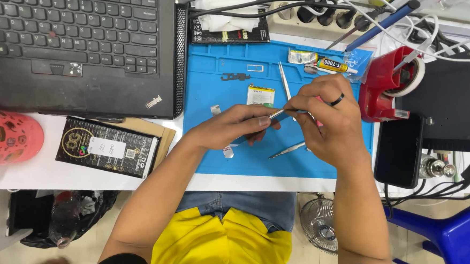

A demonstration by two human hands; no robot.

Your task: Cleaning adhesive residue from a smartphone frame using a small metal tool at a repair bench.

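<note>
Both hands, left hand (234, 125) and right hand (328, 119), pinch thin metal tool (279, 113) between them.

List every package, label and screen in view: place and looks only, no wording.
Black box: left of the blue mat, flat, gold emblem, white sticker.
Black packet: above the mat, white patch.
Glue tube: mat's top right, yellow label.
Phone: right of the mat, dark screen.
Battery: mat centre, white-green label.

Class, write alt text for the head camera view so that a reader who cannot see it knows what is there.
Two bare hands meet over a blue repair mat on a white desk: the left hand and the ringed right hand pinch a thin metal tool between them. Tweezers, a small battery and a glue tube lie on the mat, beside a black laptop.
</note>
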